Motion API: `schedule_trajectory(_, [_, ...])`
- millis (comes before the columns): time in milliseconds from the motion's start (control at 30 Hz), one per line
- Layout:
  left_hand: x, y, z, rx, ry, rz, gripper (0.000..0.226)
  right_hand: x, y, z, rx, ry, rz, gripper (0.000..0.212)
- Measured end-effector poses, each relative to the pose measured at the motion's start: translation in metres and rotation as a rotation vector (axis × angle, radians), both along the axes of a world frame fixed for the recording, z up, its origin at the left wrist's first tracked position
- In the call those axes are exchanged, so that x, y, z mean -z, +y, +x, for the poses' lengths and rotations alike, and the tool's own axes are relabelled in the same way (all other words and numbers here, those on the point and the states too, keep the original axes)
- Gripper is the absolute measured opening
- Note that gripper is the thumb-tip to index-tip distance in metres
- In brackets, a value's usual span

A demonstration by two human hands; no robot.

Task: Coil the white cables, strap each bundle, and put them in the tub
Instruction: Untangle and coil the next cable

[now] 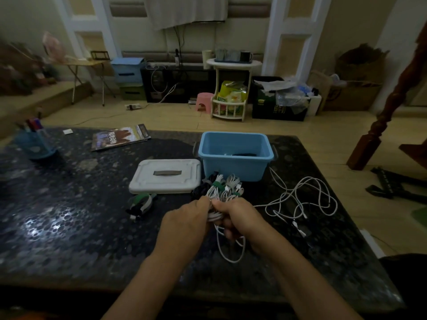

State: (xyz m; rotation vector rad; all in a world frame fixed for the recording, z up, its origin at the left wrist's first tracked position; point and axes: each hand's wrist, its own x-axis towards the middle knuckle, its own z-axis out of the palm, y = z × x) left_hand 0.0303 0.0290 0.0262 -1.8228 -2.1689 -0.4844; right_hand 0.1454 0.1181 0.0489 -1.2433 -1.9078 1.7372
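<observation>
Both my hands meet at the middle of the dark table. My right hand (238,218) grips a coil of white cable (231,252), whose loops hang below the fist. My left hand (184,222) pinches the same cable at the top of the coil. Just beyond my fingers lies a heap of coiled white cables (227,187) with green straps. A loose white cable (302,199) sprawls on the table to the right. The blue tub (235,155) stands behind the heap, with something dark and white at its bottom. Spare straps (141,204) lie to the left.
The tub's white lid (165,179) lies flat left of the tub. A book (120,139) and a blue pen holder (34,144) are at the far left of the table. Beyond the table's far edge are floor, a pink stool and shelves.
</observation>
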Motion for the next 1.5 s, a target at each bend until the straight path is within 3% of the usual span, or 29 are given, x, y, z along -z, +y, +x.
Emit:
schedule_trajectory(100, [0.002,-0.005,0.001,-0.078,-0.060,-0.099,0.011,0.007,-0.008,-0.006,-0.042,-0.018,0.038,0.052])
schedule_trajectory(200, [0.003,-0.007,-0.003,-0.101,-0.134,-0.155,0.026,0.019,-0.012,-0.012,-0.060,-0.035,0.370,0.054])
schedule_trajectory(433, [-0.001,-0.018,-0.014,-0.085,-0.299,-0.230,0.021,0.025,-0.017,-0.023,-0.087,0.062,0.494,0.063])
schedule_trajectory(733, [-0.003,-0.044,-0.034,-0.138,-0.295,-0.349,0.020,0.029,-0.031,-0.048,-0.139,0.024,0.006,0.048])
schedule_trajectory(900, [0.002,-0.064,-0.061,-0.206,-0.367,-0.435,0.013,0.026,-0.041,-0.069,-0.309,-0.064,-0.025,0.061])
schedule_trajectory(1000, [0.006,-0.076,-0.089,-0.279,-0.448,-0.353,0.009,0.032,-0.042,-0.088,-0.319,-0.057,-0.053,0.061])
schedule_trajectory(1100, [0.015,-0.091,-0.122,-0.391,-0.561,-0.262,0.022,0.050,-0.035,-0.104,-0.317,-0.125,0.251,0.026])
schedule_trajectory(1167, [0.023,-0.101,-0.145,-0.468,-0.648,-0.197,0.019,0.060,-0.034,-0.115,-0.330,-0.183,0.491,0.016])
schedule_trajectory(1300, [0.029,-0.114,-0.175,-0.568,-0.801,-0.053,0.021,0.072,-0.040,-0.146,-0.340,-0.187,0.706,0.033])
schedule_trajectory(1500, [0.036,-0.108,-0.187,-0.576,-0.891,0.045,0.023,0.098,-0.042,-0.189,-0.368,-0.220,0.710,0.049])
